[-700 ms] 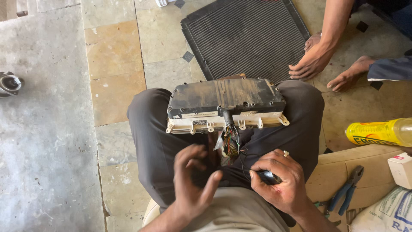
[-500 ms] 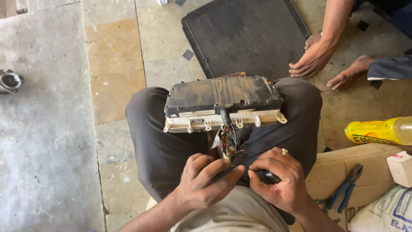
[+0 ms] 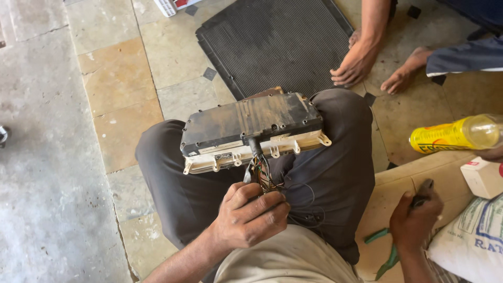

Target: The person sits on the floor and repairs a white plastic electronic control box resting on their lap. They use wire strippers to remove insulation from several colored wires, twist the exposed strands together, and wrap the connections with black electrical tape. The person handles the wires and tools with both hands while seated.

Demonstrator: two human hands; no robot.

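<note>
A: Currently, where is the unit located?

B: Centre of the frame. A dusty box-shaped unit (image 3: 251, 126) with a dark back and a cream plastic front edge lies across the person's knees, on grey trousers (image 3: 335, 173). A bundle of coloured wires (image 3: 263, 175) hangs from the middle of its lower edge.

A: State of the left hand?

B: The left hand (image 3: 249, 212), lower centre, is closed into a loose fist. Its fingers are curled around the lower end of the wires, just below the unit.

A: State of the right hand?

B: The right hand (image 3: 414, 220), lower right, is closed around the dark handle of a tool (image 3: 423, 189). The working end of the tool is hidden, so its kind cannot be told. The hand sits over a sheet of cardboard (image 3: 398, 181), well apart from the unit.

A: Adjacent items?

B: Green-handled pliers (image 3: 385, 251) lie on the cardboard just below the right hand. A yellow bottle (image 3: 453, 133) lies on its side at the right edge. A small white box (image 3: 482, 178) and a white woven sack (image 3: 471, 238) sit below it. A black finned panel (image 3: 277, 44) lies flat on the tiled floor (image 3: 115, 78) at upper centre.

A: Other persons?

B: Another person's hand (image 3: 356, 63) rests on the right edge of the panel, upper right, with a bare foot (image 3: 403, 76) beside it.
</note>
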